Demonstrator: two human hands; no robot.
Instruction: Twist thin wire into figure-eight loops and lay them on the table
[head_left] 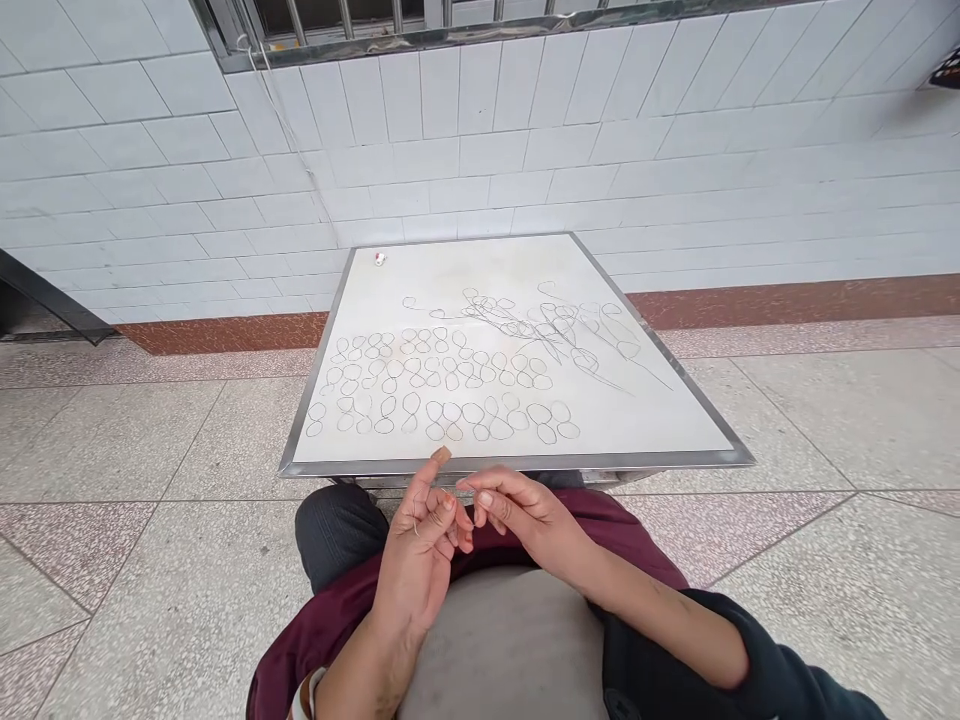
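Note:
My left hand [427,530] is raised just off the near edge of the white table [465,265]; its index finger, with a tan wrap at the tip, points up. A thin wire loop [415,522] shows by its thumb, and thumb and fingers are pinched together on the wire. Close beside it, my right hand [517,510] pinches thumb against index finger; what lies between them is too small to make out. On the table, rows of wire figure-eights [452,420] lie in the near and left part. Behind them, toward the right, is a loose tangle of longer looped wires [555,320].
A small white and red round object [379,259] sits at the table's far left corner. The table has a metal rim [525,462]. Behind it stands a white tiled wall [495,160] with a barred window. A dark-edged object [45,295] is at the far left.

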